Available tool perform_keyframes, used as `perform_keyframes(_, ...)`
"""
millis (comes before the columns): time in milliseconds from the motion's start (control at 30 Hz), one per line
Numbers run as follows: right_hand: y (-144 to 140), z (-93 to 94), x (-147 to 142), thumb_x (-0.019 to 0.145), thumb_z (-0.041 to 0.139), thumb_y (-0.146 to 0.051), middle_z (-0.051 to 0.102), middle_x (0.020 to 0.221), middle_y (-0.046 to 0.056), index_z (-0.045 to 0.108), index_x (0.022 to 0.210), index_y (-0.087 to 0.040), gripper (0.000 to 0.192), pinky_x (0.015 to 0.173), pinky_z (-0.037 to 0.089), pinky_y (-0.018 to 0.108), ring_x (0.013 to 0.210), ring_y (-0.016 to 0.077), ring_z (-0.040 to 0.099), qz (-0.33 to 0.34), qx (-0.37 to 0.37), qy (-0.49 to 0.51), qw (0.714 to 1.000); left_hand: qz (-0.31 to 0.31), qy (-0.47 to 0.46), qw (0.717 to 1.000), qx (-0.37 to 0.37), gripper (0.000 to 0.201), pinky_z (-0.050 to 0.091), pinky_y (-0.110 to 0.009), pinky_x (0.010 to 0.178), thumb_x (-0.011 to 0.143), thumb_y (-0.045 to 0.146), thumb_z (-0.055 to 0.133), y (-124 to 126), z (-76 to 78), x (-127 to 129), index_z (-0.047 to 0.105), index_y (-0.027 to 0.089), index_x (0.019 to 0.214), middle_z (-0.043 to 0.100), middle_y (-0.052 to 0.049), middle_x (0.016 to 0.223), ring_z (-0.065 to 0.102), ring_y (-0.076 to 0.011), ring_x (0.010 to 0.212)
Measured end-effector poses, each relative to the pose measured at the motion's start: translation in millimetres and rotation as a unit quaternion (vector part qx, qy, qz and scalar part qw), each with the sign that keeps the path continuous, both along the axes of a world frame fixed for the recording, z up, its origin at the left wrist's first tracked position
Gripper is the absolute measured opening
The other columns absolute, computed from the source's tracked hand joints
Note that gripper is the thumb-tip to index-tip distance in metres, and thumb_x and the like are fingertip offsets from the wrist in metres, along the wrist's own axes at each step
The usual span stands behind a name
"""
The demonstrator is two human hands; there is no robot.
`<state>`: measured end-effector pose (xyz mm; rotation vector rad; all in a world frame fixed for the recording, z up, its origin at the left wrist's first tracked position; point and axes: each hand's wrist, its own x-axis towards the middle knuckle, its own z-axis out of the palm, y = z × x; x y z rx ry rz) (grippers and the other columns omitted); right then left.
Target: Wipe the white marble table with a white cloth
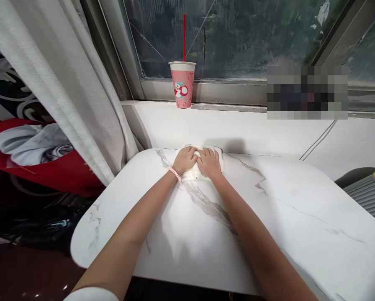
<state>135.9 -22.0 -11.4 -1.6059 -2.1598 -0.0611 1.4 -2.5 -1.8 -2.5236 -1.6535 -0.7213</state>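
A white cloth (191, 173) lies bunched at the far edge of a white marble-patterned table (269, 217). My left hand (184, 159) and my right hand (209, 163) both press down on it side by side, fingers curled over the fabric. Most of the cloth is hidden under my hands. A pink band sits on my left wrist (175, 173).
A pink paper cup (183, 87) with a red straw stands on the window sill (237, 125) behind the table. A white curtain (65, 83) hangs at the left, with a red bag (49, 171) of clothes below it. A grey ribbed object (368, 196) sits at the right.
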Motion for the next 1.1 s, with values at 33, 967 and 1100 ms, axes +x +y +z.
perform_keyframes(33,-7.7,0.5,-1.8,0.098,0.034,-0.023,0.05,0.147,0.011,0.054,0.136,-0.018,0.043,0.116,0.019,0.049,0.136,0.0258,0.039,0.004,0.001,-0.003,1.0,0.001,0.001,1.0,0.002,0.03,0.044,-0.039,0.104,0.092,0.015,0.039,-7.9,0.0,-2.1,0.059,0.016,0.114,0.066,-0.011,0.119,0.058,-0.0245,0.114)
perform_keyframes(967,-199.9,7.7,-65.5,0.097,0.04,-0.03,0.047,0.149,0.017,0.05,0.143,-0.014,0.05,0.117,0.017,0.057,0.139,0.0333,0.035,0.093,-0.025,0.005,0.995,0.01,0.103,0.992,-0.074,0.049,0.026,-0.054,0.119,0.096,0.022,0.028,-205.9,12.5,-82.5,0.051,0.012,0.138,0.056,-0.015,0.142,0.048,-0.0261,0.135)
perform_keyframes(1100,-152.5,7.1,-72.0,0.097,0.039,-0.026,0.049,0.147,0.014,0.052,0.141,-0.018,0.047,0.117,0.017,0.053,0.138,0.029,0.036,0.071,-0.02,0.017,0.997,0.06,0.111,0.983,-0.136,0.049,0.025,-0.056,0.118,0.096,0.021,0.027,-161.7,14.7,-75.7,0.048,0.015,0.14,0.051,-0.013,0.148,0.042,-0.0256,0.14)
